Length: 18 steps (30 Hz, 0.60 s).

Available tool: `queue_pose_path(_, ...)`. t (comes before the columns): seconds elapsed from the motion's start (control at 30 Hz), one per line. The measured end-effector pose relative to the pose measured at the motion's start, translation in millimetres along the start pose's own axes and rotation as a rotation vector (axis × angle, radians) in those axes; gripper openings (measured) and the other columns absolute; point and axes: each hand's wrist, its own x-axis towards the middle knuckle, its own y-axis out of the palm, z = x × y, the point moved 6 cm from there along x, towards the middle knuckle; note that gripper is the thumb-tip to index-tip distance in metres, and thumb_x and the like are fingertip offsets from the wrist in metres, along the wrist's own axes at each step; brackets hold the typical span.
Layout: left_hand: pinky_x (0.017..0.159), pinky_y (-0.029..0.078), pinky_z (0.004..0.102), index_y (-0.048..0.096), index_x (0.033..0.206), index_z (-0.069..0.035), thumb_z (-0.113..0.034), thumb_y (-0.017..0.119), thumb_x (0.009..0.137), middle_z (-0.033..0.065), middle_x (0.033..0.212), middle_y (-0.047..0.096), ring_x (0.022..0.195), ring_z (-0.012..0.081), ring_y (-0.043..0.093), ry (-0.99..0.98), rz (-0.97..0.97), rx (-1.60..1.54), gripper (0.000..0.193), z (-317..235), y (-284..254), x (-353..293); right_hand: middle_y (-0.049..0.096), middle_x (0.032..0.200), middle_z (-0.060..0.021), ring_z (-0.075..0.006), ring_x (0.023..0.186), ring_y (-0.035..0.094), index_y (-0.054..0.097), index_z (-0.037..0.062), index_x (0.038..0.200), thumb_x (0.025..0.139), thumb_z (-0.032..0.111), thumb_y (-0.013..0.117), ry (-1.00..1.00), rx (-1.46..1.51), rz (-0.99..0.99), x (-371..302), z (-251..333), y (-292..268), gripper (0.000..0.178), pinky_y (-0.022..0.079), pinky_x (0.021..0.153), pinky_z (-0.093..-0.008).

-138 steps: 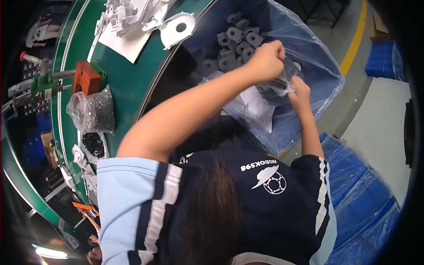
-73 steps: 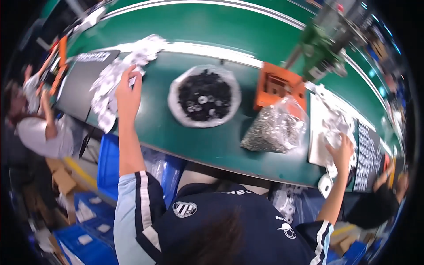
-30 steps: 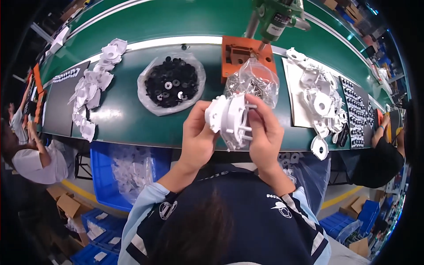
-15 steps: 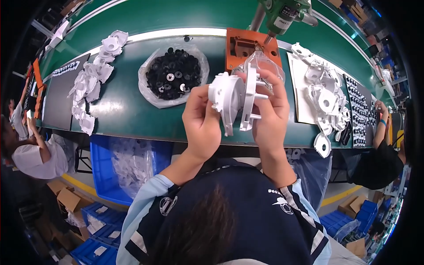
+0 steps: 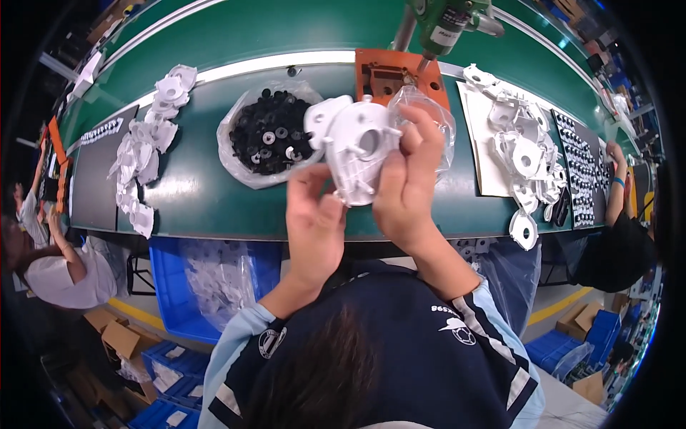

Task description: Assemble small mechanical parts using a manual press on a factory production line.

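Two white plastic housing parts overlap in front of me, above the bench. The nearer housing part has a round hole and short pegs and faces me. Behind it, the other housing part shows only at the upper left; whether the two are joined I cannot tell. My right hand is closed on the right side of the nearer part, thumb on its front. My left hand has its fingers curled at the lower left edge of the parts, the fingertips partly hidden.
A plastic-lined heap of black round pieces lies left of centre. White housings form a row further left, with more housings at right. An orange fixture stands under a green press. People work at both sides.
The two white parts, held edge-on and side by side before, have been turned so that one now faces me and overlaps the other. My left hand has moved lower.
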Motion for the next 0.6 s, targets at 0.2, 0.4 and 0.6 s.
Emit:
queue_pose_path(0.2, 0.068, 0.043, 0.0202, 0.048, 0.101, 0.003, -0.010, 0.056, 0.088, 0.0065, 0.091, 0.057, 0.076, 0.0081, 0.052, 0.187, -0.055, 0.375, 0.020, -19.8, -8.6, 22.8, 0.045, 0.117, -0.0179, -0.0245, 0.103, 0.050, 0.021, -0.0011, 0.132, 0.084, 0.000, 0.049, -0.075, -0.141, 0.141, -2.7, 12.8, -4.0, 0.056, 0.041, 0.087, -0.0349)
queue_pose_path(0.4, 0.063, 0.047, 0.0354, 0.052, 0.095, -0.006, -0.004, 0.058, 0.077, 0.0130, 0.082, 0.058, 0.074, 0.0274, 0.059, 0.552, 0.464, 1.256, 0.019, 1.0, 23.5, 131.8, 0.055, 0.094, -0.0126, -0.0303, 0.093, 0.052, 0.060, 0.0037, 0.096, 0.076, 0.006, 0.061, -0.050, -0.496, 0.164, 30.8, -8.7, -68.1, 0.020, 0.043, 0.080, -0.0321)
queue_pose_path(0.6, 0.072, 0.049, 0.0403, 0.052, 0.088, -0.008, -0.009, 0.054, 0.074, 0.0170, 0.088, 0.056, 0.085, 0.0351, 0.058, 0.861, 0.818, 1.497, 0.014, 75.6, 48.4, 163.6, 0.051, 0.082, -0.0090, -0.0277, 0.083, 0.049, 0.061, 0.0041, 0.086, 0.070, 0.004, 0.063, -0.169, -0.669, 0.312, 23.1, -34.7, -56.6, 0.017, 0.043, 0.074, -0.0365)
